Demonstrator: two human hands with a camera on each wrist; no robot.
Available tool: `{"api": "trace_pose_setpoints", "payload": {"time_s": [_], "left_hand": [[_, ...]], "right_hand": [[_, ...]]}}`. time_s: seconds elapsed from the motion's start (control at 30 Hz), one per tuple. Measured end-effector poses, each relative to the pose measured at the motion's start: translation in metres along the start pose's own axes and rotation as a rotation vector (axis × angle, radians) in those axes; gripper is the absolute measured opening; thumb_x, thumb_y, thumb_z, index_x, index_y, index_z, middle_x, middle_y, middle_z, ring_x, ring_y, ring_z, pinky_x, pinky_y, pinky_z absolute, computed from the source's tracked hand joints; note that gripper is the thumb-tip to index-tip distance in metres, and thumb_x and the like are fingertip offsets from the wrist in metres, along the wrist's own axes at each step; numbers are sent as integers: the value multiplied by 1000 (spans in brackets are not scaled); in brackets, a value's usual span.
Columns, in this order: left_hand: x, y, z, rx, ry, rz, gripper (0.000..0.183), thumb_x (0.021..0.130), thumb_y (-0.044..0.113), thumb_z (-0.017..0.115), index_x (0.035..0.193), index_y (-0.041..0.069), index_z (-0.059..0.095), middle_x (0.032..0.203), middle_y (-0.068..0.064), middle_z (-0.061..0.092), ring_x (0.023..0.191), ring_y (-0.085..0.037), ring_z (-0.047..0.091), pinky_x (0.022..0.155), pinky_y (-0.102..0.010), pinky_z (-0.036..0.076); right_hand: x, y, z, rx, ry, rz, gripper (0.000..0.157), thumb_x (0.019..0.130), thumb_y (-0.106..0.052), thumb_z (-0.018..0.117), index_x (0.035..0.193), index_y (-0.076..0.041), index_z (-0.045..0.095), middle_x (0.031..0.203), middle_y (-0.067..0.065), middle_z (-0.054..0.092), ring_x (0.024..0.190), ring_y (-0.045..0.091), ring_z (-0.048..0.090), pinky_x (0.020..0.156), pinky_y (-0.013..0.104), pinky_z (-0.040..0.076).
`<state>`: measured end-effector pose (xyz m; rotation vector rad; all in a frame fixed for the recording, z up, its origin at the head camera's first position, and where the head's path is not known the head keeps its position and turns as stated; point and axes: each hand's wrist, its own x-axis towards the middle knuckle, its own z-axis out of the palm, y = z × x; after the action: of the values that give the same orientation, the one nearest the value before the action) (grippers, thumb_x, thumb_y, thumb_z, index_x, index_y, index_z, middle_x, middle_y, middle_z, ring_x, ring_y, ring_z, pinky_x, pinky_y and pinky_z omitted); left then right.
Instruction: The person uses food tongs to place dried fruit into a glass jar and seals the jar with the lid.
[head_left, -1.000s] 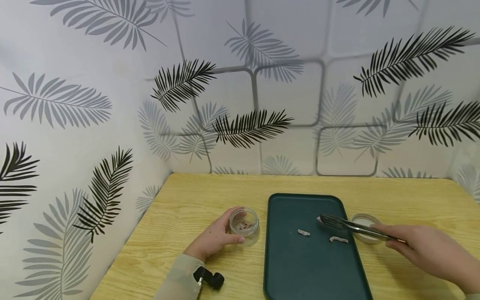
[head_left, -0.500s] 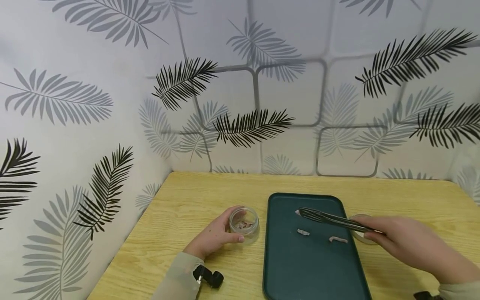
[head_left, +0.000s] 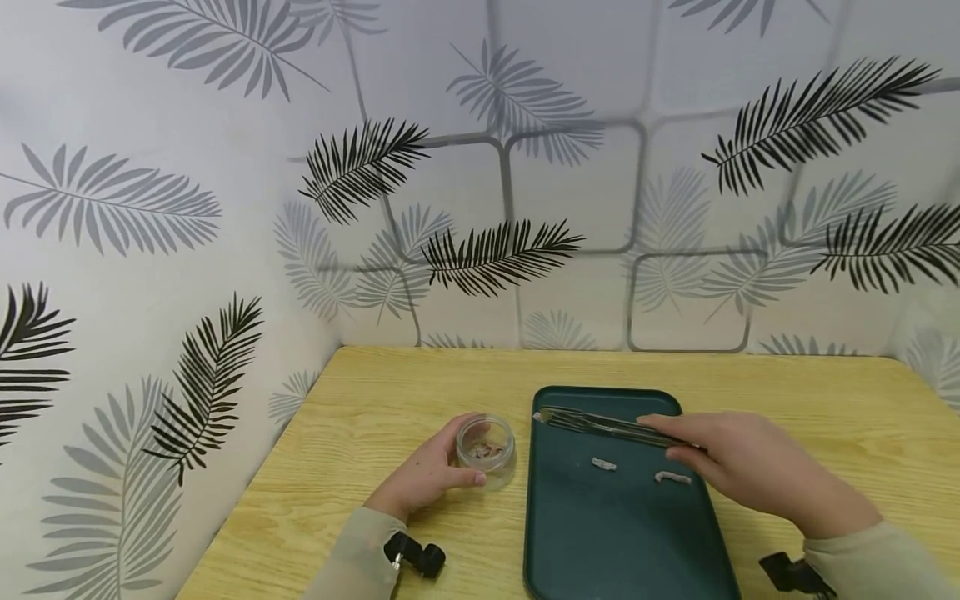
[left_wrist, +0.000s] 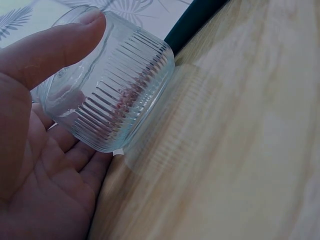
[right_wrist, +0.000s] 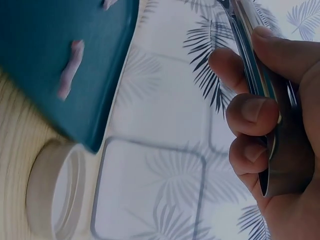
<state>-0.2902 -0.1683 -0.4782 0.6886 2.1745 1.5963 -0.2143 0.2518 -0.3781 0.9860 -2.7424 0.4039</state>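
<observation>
My left hand (head_left: 431, 477) holds a ribbed glass jar (head_left: 486, 454) upright on the table, thumb in front and fingers behind. Small reddish-brown bits (left_wrist: 131, 97) lie inside the jar. My right hand (head_left: 757, 467) grips metal tongs (head_left: 611, 427), fingers curled round their handles in the right wrist view. A small pale piece (head_left: 538, 417) sits at the tongs' tips, above the left edge of a dark green tray (head_left: 622, 533). On the tray lie two more pale pieces, a short one (head_left: 603, 463) and a longer, bent one (head_left: 672, 477).
A pale round lid (right_wrist: 60, 192) lies on the wooden table (head_left: 390, 392) beside the tray; in the head view my right hand hides it. Leaf-patterned wall covering (head_left: 562, 208) rises behind the table and at its left.
My right hand has moved left across the tray, carrying the tongs and the pale piece from the tray's right part to its left edge. The left hand and jar stay in place.
</observation>
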Motion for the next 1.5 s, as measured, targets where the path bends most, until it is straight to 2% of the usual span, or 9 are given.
{"api": "trace_pose_setpoints", "payload": {"time_s": [0.2,0.4,0.6,0.8,1.0,1.23,1.37,1.5], "left_hand": [[-1,0,-1,1,-2,0,80,92,20,78,157,23,32,157,-6,41,143,-23,39,112,-47,31],[-2,-1,-1,13,2,-3,81,91,23,79,157,24,32,156,-4,42,142,-23,40,111,-44,33],[-1,-1,-1,28,10,7,81,91,20,78,157,23,32,156,-2,41,144,-22,37,113,-44,31],[-1,3,0,55,32,-32,86,90,23,80,160,20,30,152,-6,44,135,-24,46,109,-47,34],[-2,4,1,42,37,-59,89,89,23,81,161,19,27,151,-6,44,133,-24,48,108,-47,35],[-1,3,2,50,39,-51,85,89,24,81,158,28,32,154,-3,42,139,-23,42,111,-48,33],[-1,1,2,51,31,-37,83,89,26,81,157,30,33,155,0,41,141,-22,40,112,-46,32],[-1,1,1,28,11,-8,82,90,24,79,157,26,33,157,-2,40,144,-22,37,113,-47,30]], "right_hand": [[15,-10,6,26,31,-53,49,96,-24,71,143,-25,61,109,-12,71,70,-9,52,62,26,45],[27,-20,9,60,6,-75,46,99,-26,67,144,-22,60,107,-12,70,67,-9,51,63,28,46],[40,-30,11,20,-13,-86,47,98,-26,68,144,-23,59,115,-10,70,88,2,66,72,32,54],[48,-36,17,0,-2,-108,47,97,-27,69,143,-22,61,111,-10,71,84,0,64,69,30,52],[51,-40,19,20,-11,-95,47,96,-26,70,142,-21,61,108,-10,72,81,-1,63,68,30,52],[50,-39,19,35,-19,-75,46,96,-26,71,141,-19,62,102,-13,71,80,-2,63,67,30,51],[48,-35,18,37,-39,-66,47,97,-26,70,142,-19,61,108,-11,71,82,-2,63,68,30,51],[42,-29,17,34,-56,-52,47,98,-26,69,143,-19,60,112,-10,71,86,1,65,69,30,52]]}}
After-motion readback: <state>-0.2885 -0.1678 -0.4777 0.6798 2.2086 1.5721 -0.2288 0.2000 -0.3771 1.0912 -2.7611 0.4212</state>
